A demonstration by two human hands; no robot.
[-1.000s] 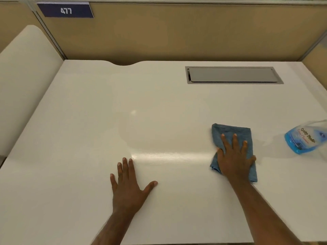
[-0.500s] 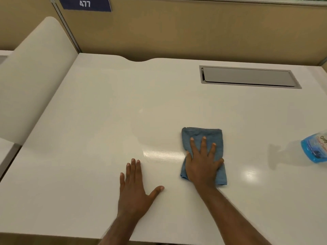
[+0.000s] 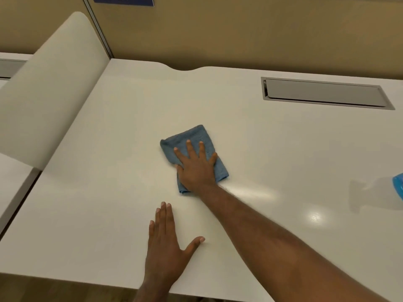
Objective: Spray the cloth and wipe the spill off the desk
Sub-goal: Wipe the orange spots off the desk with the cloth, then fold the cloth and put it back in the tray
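Note:
A folded blue cloth [image 3: 192,138] lies flat on the white desk [image 3: 109,192], near its middle. My right hand [image 3: 197,168] presses down on the cloth with fingers spread, covering its near half. My left hand [image 3: 166,243] rests palm-down on the desk in front of the cloth, fingers apart, holding nothing. A blue spray bottle [image 3: 398,186] shows only as a sliver at the right edge. A faint wet sheen [image 3: 250,194] runs to the right of the cloth. I cannot make out a distinct spill.
A grey cable-tray lid [image 3: 325,93] is set into the desk at the back right. A tan partition wall [image 3: 239,33] runs behind the desk. A white rounded divider [image 3: 50,88] rises along the left side. The desk's front edge is just below my left hand.
My right hand has slid the cloth leftward across the desk and turned it slightly. My left hand has stayed flat. The view has shifted, so the bottle is nearly out of sight.

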